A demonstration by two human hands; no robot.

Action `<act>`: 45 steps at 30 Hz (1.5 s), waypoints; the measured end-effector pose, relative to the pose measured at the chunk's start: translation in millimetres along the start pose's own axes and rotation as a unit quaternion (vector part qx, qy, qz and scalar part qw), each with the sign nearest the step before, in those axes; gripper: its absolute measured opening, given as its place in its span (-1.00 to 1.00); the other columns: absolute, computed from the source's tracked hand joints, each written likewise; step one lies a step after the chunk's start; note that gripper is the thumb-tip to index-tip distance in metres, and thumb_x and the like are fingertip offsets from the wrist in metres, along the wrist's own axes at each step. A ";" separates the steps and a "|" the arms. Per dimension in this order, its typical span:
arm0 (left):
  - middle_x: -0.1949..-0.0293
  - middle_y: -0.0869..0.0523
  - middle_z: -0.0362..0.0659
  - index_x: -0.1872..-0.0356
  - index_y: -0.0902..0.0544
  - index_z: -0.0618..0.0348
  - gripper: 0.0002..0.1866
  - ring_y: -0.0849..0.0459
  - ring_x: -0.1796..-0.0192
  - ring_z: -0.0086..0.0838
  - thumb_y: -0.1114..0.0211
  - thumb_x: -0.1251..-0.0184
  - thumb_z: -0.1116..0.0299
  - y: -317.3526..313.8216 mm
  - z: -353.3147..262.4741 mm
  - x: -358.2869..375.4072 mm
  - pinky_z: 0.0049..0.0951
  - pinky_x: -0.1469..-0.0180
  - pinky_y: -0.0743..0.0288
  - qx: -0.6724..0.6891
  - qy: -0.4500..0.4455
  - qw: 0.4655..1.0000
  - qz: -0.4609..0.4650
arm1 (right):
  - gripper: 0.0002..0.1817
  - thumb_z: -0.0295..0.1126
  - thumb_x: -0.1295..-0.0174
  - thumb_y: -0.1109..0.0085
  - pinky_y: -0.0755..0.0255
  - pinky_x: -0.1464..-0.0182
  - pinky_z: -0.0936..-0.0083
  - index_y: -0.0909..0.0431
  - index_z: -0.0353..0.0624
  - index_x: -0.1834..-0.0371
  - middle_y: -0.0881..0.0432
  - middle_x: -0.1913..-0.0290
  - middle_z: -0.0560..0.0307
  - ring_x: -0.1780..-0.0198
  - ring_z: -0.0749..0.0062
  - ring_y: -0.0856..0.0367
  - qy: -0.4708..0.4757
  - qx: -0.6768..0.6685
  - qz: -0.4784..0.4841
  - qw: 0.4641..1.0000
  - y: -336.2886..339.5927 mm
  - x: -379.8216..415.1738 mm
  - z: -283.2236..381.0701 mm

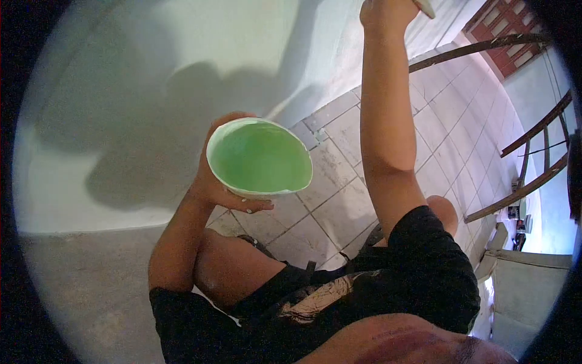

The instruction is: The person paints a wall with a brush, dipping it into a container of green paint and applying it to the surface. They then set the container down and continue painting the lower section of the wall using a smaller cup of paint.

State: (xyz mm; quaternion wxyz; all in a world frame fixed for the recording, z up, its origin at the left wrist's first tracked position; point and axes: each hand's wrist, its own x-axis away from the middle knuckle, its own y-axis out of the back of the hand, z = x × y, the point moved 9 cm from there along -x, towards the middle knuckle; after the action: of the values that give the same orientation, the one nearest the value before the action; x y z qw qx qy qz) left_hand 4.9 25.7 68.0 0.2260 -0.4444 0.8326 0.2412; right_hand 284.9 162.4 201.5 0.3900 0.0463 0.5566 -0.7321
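Note:
My left hand point(233, 197) is wrapped round a white-rimmed container point(260, 159) with green paint inside, held upright in front of the wall point(236, 42). The thumb shows below the near rim, and the other fingers are mostly hidden behind the container. My right arm stretches far up to the top edge of the view. There my right hand point(391, 7) is partly cut off by the frame, closed near a thin pale object point(425, 8) whose full shape is out of view.
Pale floor tiles point(345, 209) run along the wall's foot. Dark curved wooden pieces point(515, 200) stand at the right. A red-brown lattice point(506, 30) is at the upper right, and a pale box-like piece point(533, 279) at the lower right. My bent knees are below.

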 end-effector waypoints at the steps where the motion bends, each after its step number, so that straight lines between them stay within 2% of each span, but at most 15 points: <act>1: -0.17 -0.38 -0.02 -0.27 -0.17 0.18 0.22 -0.47 -0.17 -0.26 -0.72 0.62 0.23 1.7 -3.9 -0.5 -0.23 -0.16 -0.43 -0.003 0.002 1.000 -0.005 | -0.84 -0.43 -0.21 -0.06 -0.51 0.25 0.45 -0.36 -0.28 0.26 -0.53 0.35 0.02 0.32 0.37 -0.56 -0.023 0.030 0.026 0.999 4.7 7.8 -8.8; 4: -0.16 -0.40 -0.03 -0.27 -0.17 0.18 0.22 -0.47 -0.17 -0.27 -0.72 0.62 0.23 4.2 -6.9 10.6 -0.21 -0.17 -0.42 0.021 0.019 0.999 -0.018 | -0.61 -0.28 -0.27 -0.08 -0.39 -0.03 0.43 -0.30 -0.37 0.01 -0.48 0.06 -0.06 0.03 0.31 -0.48 -0.036 0.240 0.003 0.970 105.2 63.7 -65.3; 6: -0.14 -0.43 -0.03 -0.27 -0.17 0.18 0.22 -0.47 -0.17 -0.28 -0.72 0.62 0.22 7.8 1.2 17.6 -0.21 -0.18 -0.41 0.053 0.028 0.998 -0.018 | -0.46 -0.25 -0.27 -0.06 -0.30 -0.18 0.39 -0.25 -0.48 -0.16 -0.44 -0.07 -0.15 -0.11 0.23 -0.41 -0.098 0.442 -0.018 0.891 173.5 116.0 -85.7; 7: -0.14 -0.43 -0.03 -0.27 -0.17 0.18 0.22 -0.47 -0.17 -0.28 -0.72 0.62 0.22 8.3 -7.4 16.3 -0.21 -0.18 -0.41 0.038 -0.001 0.999 -0.015 | -0.48 -0.27 -0.24 -0.06 -0.31 -0.18 0.43 -0.26 -0.48 -0.12 -0.48 -0.01 -0.13 -0.08 0.23 -0.44 -0.176 0.355 -0.068 0.916 202.7 145.7 -97.4; 8: -0.13 -0.44 -0.04 -0.26 -0.18 0.18 0.21 -0.47 -0.17 -0.28 -0.72 0.61 0.21 6.1 -4.6 16.6 -0.21 -0.18 -0.41 0.052 0.045 0.998 -0.005 | -0.52 -0.30 -0.20 -0.24 -0.51 0.03 0.42 -0.29 -0.27 -0.07 -0.52 0.09 0.00 0.05 0.33 -0.52 -0.226 0.316 -0.103 0.916 259.5 166.2 -125.0; 11: -0.10 -0.47 -0.06 -0.25 -0.19 0.18 0.19 -0.48 -0.16 -0.29 -0.72 0.59 0.20 3.3 -11.2 10.4 -0.21 -0.19 -0.39 0.044 0.107 0.993 -0.017 | -0.78 -0.44 -0.16 -0.15 -0.60 0.36 0.40 -0.35 -0.24 0.20 -0.56 0.32 0.02 0.38 0.35 -0.60 -0.344 0.092 -0.216 0.909 355.3 175.8 -167.5; 13: -0.08 -0.50 -0.09 -0.24 -0.21 0.17 0.16 -0.49 -0.16 -0.31 -0.72 0.56 0.19 3.5 -2.9 19.1 -0.23 -0.19 -0.38 0.046 0.117 0.991 -0.046 | -0.91 -0.39 -0.24 -0.02 -0.46 0.45 0.55 -0.43 -0.12 0.39 -0.56 0.47 0.13 0.52 0.43 -0.52 -0.227 0.121 -0.192 0.947 300.0 129.1 -108.8; 16: -0.09 -0.49 -0.10 -0.24 -0.20 0.17 0.15 -0.49 -0.16 -0.33 -0.71 0.55 0.23 0.3 2.9 19.7 -0.25 -0.19 -0.38 0.072 0.112 0.991 -0.026 | -0.92 -0.42 -0.22 -0.05 -0.50 0.38 0.53 -0.44 -0.19 0.34 -0.60 0.43 0.05 0.46 0.39 -0.55 -0.168 0.038 -0.141 0.975 202.0 28.9 -59.3; 18: -0.10 -0.48 -0.10 -0.24 -0.20 0.17 0.14 -0.49 -0.16 -0.33 -0.71 0.54 0.25 -1.6 2.6 17.1 -0.25 -0.19 -0.38 0.078 0.111 0.991 -0.018 | -0.94 -0.48 -0.24 -0.02 -0.49 0.34 0.51 -0.40 -0.22 0.28 -0.57 0.44 0.06 0.45 0.37 -0.55 -0.079 -0.010 0.043 0.996 111.3 -37.5 -22.5; 23: -0.10 -0.48 -0.10 -0.25 -0.19 0.16 0.13 -0.49 -0.16 -0.34 -0.69 0.53 0.29 -8.8 6.5 10.8 -0.25 -0.20 -0.37 0.074 0.084 0.994 -0.014 | -0.77 -0.46 -0.19 -0.15 -0.58 0.23 0.37 -0.27 -0.24 0.24 -0.57 0.32 -0.07 0.35 0.27 -0.63 0.029 -0.015 0.088 0.996 -33.3 -80.8 45.1; 28: -0.09 -0.48 -0.09 -0.24 -0.19 0.18 0.14 -0.48 -0.16 -0.34 -0.70 0.53 0.28 -16.4 9.1 4.0 -0.25 -0.20 -0.36 0.065 0.117 0.991 -0.021 | -0.82 -0.50 -0.20 -0.15 -0.59 0.37 0.43 -0.30 -0.24 0.41 -0.51 0.39 0.09 0.39 0.50 -0.54 0.099 0.150 0.179 0.967 6.6 -35.3 -12.5; 32: -0.10 -0.47 -0.09 -0.25 -0.18 0.18 0.15 -0.47 -0.17 -0.33 -0.70 0.54 0.25 -18.5 15.6 3.9 -0.24 -0.21 -0.35 0.020 0.124 0.992 -0.012 | -0.81 -0.46 -0.20 -0.16 -0.57 0.37 0.51 -0.32 -0.22 0.42 -0.52 0.38 0.09 0.38 0.52 -0.55 -0.084 0.174 0.092 0.977 114.2 44.2 -54.8; 35: -0.11 -0.46 -0.09 -0.25 -0.18 0.18 0.16 -0.47 -0.17 -0.32 -0.71 0.55 0.25 -22.5 9.8 -1.1 -0.23 -0.22 -0.35 0.012 0.128 0.992 -0.020 | -0.81 -0.41 -0.22 -0.16 -0.58 0.32 0.51 -0.34 -0.21 0.39 -0.53 0.37 0.09 0.35 0.51 -0.56 -0.051 0.207 0.060 0.975 119.6 32.6 -31.4; 40: -0.11 -0.46 -0.09 -0.25 -0.19 0.16 0.17 -0.46 -0.18 -0.31 -0.71 0.56 0.26 -29.6 5.9 -6.2 -0.22 -0.22 -0.35 0.046 0.115 0.992 -0.012 | -0.83 -0.44 -0.22 -0.11 -0.62 0.23 0.38 -0.34 -0.26 0.28 -0.57 0.32 -0.07 0.34 0.28 -0.64 0.048 0.012 0.113 0.992 -22.9 -55.3 36.7; 45: -0.11 -0.46 -0.09 -0.26 -0.18 0.15 0.17 -0.46 -0.19 -0.30 -0.71 0.56 0.27 -19.7 19.9 -6.7 -0.20 -0.23 -0.35 0.026 0.129 0.991 -0.017 | -0.83 -0.52 -0.17 -0.14 -0.58 0.34 0.45 -0.30 -0.24 0.40 -0.54 0.43 0.06 0.42 0.45 -0.58 0.115 0.122 0.179 0.969 -28.4 -61.6 -1.6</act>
State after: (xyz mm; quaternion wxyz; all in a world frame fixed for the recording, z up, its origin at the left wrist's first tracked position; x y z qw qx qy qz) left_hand 28.2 32.3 52.5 0.1323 -0.4800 0.8530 0.1565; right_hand 309.3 198.0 253.9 0.4398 0.2761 0.4866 -0.7025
